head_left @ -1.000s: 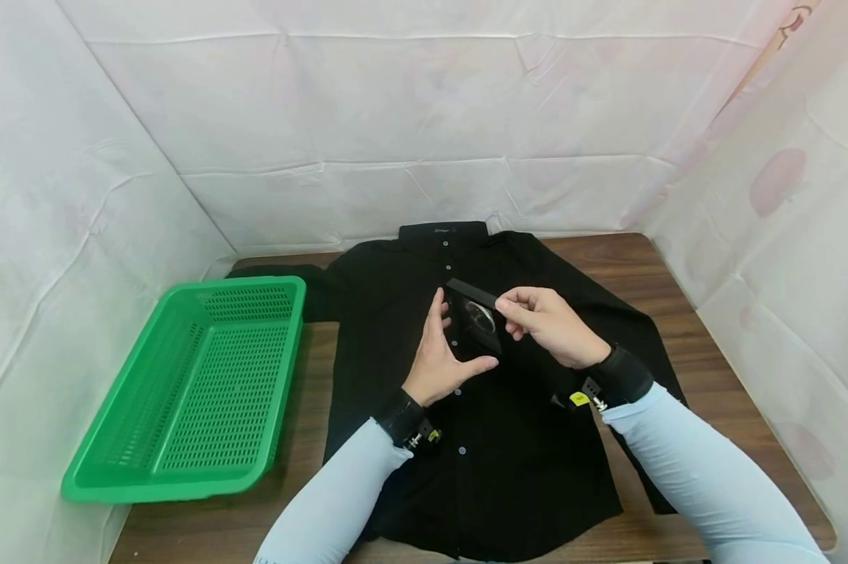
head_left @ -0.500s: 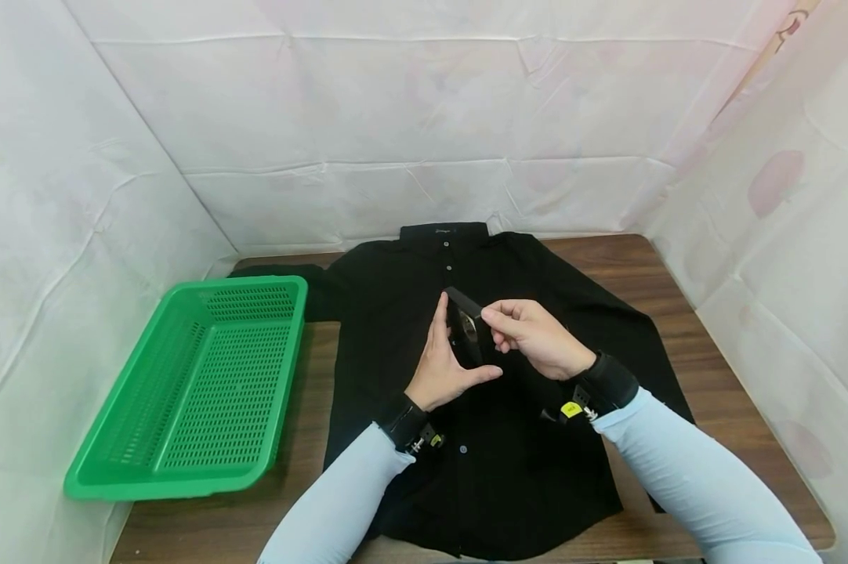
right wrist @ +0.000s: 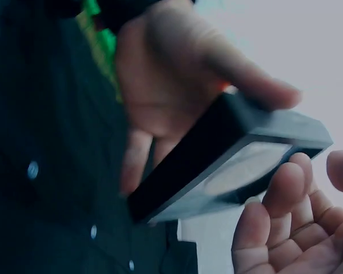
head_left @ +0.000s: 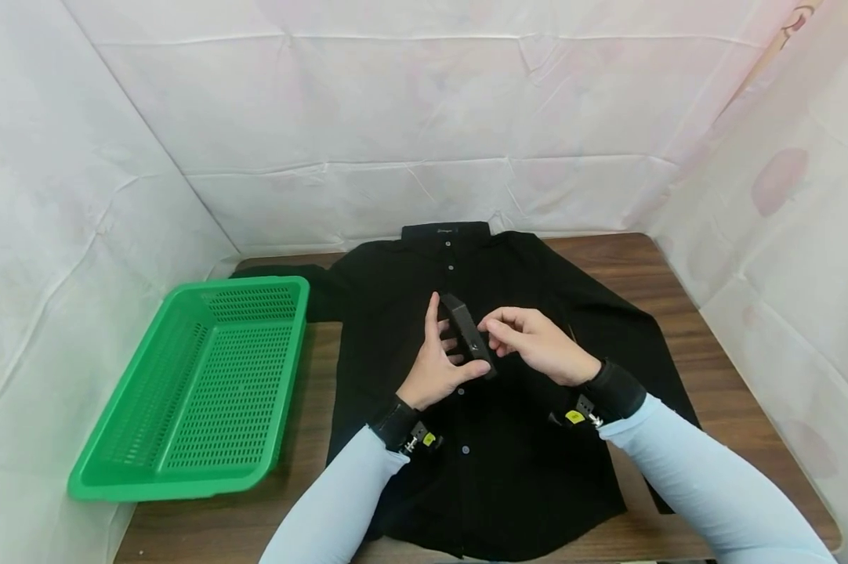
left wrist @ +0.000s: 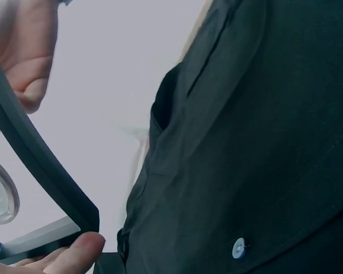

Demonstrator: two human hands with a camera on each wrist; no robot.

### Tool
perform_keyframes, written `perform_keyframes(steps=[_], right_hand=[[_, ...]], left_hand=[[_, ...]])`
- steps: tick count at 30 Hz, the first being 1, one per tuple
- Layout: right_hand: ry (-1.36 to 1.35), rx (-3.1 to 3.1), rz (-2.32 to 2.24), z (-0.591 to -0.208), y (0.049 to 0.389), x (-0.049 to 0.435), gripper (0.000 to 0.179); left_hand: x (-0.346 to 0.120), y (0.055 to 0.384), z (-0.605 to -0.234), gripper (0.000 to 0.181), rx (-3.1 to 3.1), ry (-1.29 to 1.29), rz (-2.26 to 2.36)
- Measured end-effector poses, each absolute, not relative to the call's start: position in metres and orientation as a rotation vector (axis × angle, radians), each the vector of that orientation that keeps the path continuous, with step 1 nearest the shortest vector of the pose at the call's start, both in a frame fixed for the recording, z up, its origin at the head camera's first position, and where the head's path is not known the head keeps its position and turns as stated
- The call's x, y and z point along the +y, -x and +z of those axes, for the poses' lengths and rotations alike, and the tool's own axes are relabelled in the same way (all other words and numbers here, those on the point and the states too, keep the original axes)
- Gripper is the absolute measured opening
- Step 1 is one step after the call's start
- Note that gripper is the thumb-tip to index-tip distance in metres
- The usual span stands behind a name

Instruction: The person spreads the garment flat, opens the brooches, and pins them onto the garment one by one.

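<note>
I see back wall [head_left: 424, 102], left wall [head_left: 57, 219] and right wall [head_left: 777, 298], all white sheet with wrinkles. Long crease lines cross back wall, faint pink marks too. Big pink spot [head_left: 780, 182] on right wall. Brown wood table [head_left: 706, 368] between walls, dark stripes, round corners on right. Light soft and bright. My wrist views show pale blur behind.

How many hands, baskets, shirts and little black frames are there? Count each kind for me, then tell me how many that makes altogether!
2 hands: left hand and right hand
1 green basket
1 black shirt
1 black frame
Total: 5
</note>
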State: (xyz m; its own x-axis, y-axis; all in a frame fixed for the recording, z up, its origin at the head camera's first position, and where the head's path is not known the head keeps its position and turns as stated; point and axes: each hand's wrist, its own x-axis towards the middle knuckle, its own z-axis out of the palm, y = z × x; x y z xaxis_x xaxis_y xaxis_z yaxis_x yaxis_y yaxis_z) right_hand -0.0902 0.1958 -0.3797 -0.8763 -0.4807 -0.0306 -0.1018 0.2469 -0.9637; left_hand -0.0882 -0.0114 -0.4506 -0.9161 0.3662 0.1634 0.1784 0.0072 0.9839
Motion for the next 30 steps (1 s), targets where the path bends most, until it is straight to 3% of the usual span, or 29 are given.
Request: perform_keyframes(steps=[7,12,18,25,30], right_hand=[[0.781,2.444,-1.508,-0.386,0.077,0.197,0.018],[0.879,2.503,-1.468,-0.382,0.069,0.193,0.016],[0.847,2.516,-1.464,-0.363,0.056,0.182,0.016],[0.894,2.536,-1.449,-0.394,0.065,0.187,0.015],[0.978,2.578,-1.425,-0.398,0.063,0.186,0.019]], left_hand=[[-0.018,0.080,-0.426,0.119,2.010,-0.551,2.095],[-0.019,0.075,-0.415,0.119,2.000,-0.548,2.090],[-0.017,0.077,-0.425,0.117,2.001,-0.556,2.077],[-0.018,0.087,-0.444,0.095,1.859,-0.529,2.307],[-0.018,0.087,-0.446,0.089,1.788,-0.530,2.406]])
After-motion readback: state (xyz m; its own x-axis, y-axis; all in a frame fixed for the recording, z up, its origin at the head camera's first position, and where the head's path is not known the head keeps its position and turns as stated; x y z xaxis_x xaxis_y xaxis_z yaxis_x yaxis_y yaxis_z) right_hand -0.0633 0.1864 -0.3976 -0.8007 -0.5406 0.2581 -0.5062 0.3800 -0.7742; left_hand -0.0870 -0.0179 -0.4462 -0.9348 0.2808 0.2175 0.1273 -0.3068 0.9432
